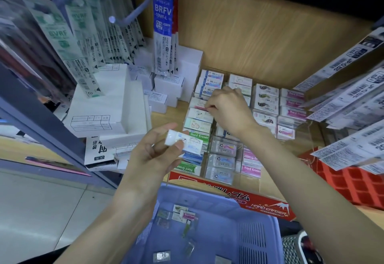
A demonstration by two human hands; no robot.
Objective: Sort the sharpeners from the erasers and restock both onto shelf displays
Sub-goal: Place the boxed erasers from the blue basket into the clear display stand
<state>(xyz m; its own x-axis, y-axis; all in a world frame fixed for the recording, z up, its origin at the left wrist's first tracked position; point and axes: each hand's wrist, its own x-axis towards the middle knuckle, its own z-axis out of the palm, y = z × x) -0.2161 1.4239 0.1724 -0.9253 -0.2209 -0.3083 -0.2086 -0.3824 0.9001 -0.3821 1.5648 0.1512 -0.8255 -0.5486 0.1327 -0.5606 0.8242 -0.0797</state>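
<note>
Eraser (188, 143) in left hand (150, 152); right hand (228, 105) grip unclear

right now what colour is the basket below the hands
The basket is a pale lavender blue plastic, plain with slotted walls; the head view shows it.

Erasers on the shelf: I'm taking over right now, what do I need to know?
Left hand: grip on a white paper-sleeved eraser, held above the clear plastic display tray.
Right hand: pinches a pink-edged white eraser in the tray's left column.
Done: most tray compartments hold erasers.
Left: place both erasers, then sort the small packets lying in the blue plastic basket.
</note>
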